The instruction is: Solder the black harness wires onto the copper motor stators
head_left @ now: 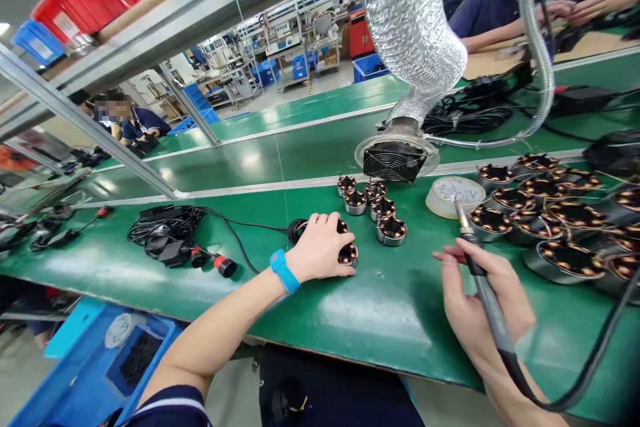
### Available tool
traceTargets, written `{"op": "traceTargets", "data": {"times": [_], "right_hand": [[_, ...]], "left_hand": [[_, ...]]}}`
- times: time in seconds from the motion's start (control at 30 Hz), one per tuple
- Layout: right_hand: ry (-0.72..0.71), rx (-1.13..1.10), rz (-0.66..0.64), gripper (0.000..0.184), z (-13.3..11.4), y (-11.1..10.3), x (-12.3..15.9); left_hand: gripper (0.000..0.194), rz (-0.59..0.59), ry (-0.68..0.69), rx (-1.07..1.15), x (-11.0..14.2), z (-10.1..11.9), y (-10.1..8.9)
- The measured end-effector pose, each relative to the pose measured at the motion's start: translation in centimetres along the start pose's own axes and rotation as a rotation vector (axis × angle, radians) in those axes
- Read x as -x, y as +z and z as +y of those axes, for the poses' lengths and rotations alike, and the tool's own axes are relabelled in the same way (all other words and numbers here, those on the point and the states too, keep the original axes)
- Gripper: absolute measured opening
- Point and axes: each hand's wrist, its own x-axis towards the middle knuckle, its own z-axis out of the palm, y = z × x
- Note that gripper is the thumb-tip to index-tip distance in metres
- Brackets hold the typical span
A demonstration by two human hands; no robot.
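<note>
My left hand (320, 247), with a blue wristband (284, 271) on its wrist, is closed over a small round motor stator (349, 254) with copper windings on the green table (390, 300). Several more small stators (391, 229) stand just beyond it. My right hand (480, 300) grips a soldering iron (475, 267) like a pen, tip up toward a round white tin (453, 195). Its dark cable runs off to the lower right.
A fume fan (395, 160) on a silver flexible duct (410, 20) stands behind the stators. Several larger stators (565, 260) crowd the right side. Black cables with a red plug (175, 240) lie at left. Other people work across the far benches. A blue bin (100, 360) sits below.
</note>
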Motion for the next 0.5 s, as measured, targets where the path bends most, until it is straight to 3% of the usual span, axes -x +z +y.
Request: {"op": "traceTargets", "data": {"times": [0.17, 0.27, 0.4, 0.5], "right_hand": [[-0.006, -0.042, -0.031, 0.031, 0.2, -0.1, 0.0], [-0.011, -0.052, -0.043, 0.033, 0.3, 0.0, -0.2], [-0.039, -0.049, -0.047, 0.038, -0.2, 0.3, -0.3], [-0.082, -0.007, -0.053, 0.044, -0.4, 0.6, -0.3]], "left_hand": [[0.060, -0.112, 0.010, 0.136, -1.0, -1.8, -0.4], [0.048, -0.091, -0.050, 0.165, -1.6, -4.3, -0.1], [0.053, -0.008, -0.214, 0.152, -3.5, -10.3, -0.2], [0.061, 0.063, -0.371, 0.156, -7.1, -15.5, -1.8]]}}
